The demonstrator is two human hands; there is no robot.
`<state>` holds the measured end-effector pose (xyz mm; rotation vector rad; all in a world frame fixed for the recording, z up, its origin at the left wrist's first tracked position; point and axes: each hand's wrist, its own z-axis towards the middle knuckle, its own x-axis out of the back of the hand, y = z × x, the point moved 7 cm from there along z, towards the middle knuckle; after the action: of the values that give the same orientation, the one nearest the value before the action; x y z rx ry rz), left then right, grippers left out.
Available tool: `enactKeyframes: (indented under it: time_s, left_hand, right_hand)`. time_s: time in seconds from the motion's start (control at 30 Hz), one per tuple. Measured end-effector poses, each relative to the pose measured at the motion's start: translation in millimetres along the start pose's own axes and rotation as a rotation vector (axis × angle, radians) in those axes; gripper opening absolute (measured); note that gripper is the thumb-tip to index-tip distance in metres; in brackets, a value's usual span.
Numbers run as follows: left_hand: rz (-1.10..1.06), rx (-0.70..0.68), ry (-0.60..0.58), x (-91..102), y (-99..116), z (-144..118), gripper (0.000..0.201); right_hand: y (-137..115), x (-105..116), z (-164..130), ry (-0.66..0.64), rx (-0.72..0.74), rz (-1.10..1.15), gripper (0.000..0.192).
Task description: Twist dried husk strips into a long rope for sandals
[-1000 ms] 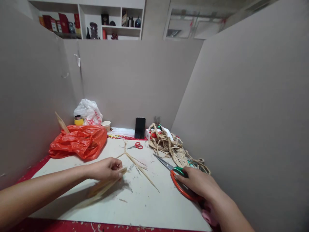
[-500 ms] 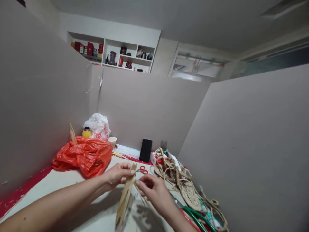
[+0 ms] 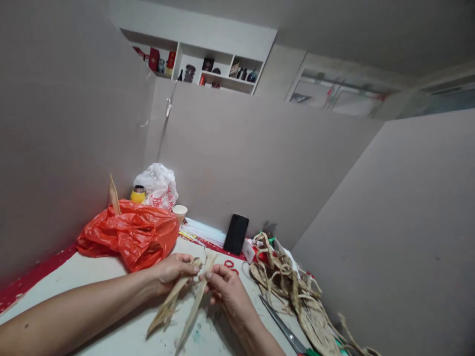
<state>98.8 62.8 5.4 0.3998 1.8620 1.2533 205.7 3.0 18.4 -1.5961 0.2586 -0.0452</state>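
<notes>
Pinched between thumb and fingers of my left hand (image 3: 178,272) is a tan dried leaf strip (image 3: 168,304), like a husk, hanging down toward me. My right hand (image 3: 228,291) grips a second, paler husk strip (image 3: 193,316) near its top end. Both strips slant over the pale tabletop, side by side with a narrow gap between them. Just behind my right hand lie small scissors with red handles (image 3: 230,266), partly hidden. To its right rests a larger pair of shears (image 3: 284,324), its handles cut off by the frame's lower edge.
A heap of braided tan cord (image 3: 297,287) lies at the right. A black phone (image 3: 236,234) leans at the back. On the left are an orange plastic bag (image 3: 129,235), a paper cup (image 3: 180,212), a yellow jar (image 3: 138,194) and a white bag (image 3: 158,185). Grey partitions (image 3: 241,148) surround the table.
The dried leaf piece that was held together between both hands is now in two separate strips, one per hand. The view has tilted and shifted, moving the surroundings in the frame.
</notes>
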Motion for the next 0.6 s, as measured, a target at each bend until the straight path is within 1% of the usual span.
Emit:
enactKeyframes:
  time_s: [0.1, 0.2, 0.27, 0.37, 0.5, 0.6]
  left_hand:
    - [0.006, 0.034, 0.024, -0.1, 0, -3, 0.03]
    - [0.008, 0.057, -0.014, -5.9, 0, -7, 0.033]
    - [0.017, 0.046, -0.039, -8.9, 0, -8, 0.033]
    - [0.018, 0.02, -0.013, -7.1, -1, -8, 0.031]
    - [0.047, 0.021, 0.048, -2.0, -4, -7, 0.03]
    - [0.069, 0.037, 0.054, -1.6, -6, -8, 0.029]
  right_hand:
    - [-5, 0, -4, -0.014, 0.002, 0.019, 0.027]
    - [-7, -6, -8, -0.052, -0.037, -0.006, 0.026]
    - [-5, -11, -9, -0.077, -0.065, -0.029, 0.026]
    - [-1, -15, -11, -0.107, -0.092, -0.05, 0.029]
    - [4, -12, -9, -0.066, -0.077, -0.075, 0.035]
    - [8, -8, -7, -0.018, -0.069, -0.129, 0.036]
